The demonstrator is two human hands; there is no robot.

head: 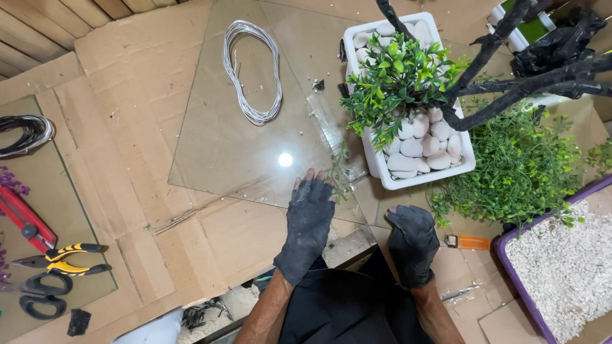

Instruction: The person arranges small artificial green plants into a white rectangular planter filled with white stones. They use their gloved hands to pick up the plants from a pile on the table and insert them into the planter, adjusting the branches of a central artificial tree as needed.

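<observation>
My left hand [309,216], in a dark fingerless glove, lies flat on the near edge of a clear glass sheet [217,140]. Its fingers are stretched out beside a thin green sprig [338,175]. My right hand [413,237], gloved the same way, rests on the cardboard with its fingers curled under; nothing shows in it. Just beyond both hands stands a white rectangular planter [417,179] filled with white pebbles [421,143]. A leafy green clump [395,79] and black artificial branches [510,95] rise from the planter.
A coil of white wire [252,70] lies on the glass. Loose green foliage [516,165], an orange utility knife [468,242] and a purple tray of white gravel [561,267] are at the right. Yellow-handled pliers [64,258], scissors [41,296], a red cutter [25,223] and black wire [25,130] lie at the left.
</observation>
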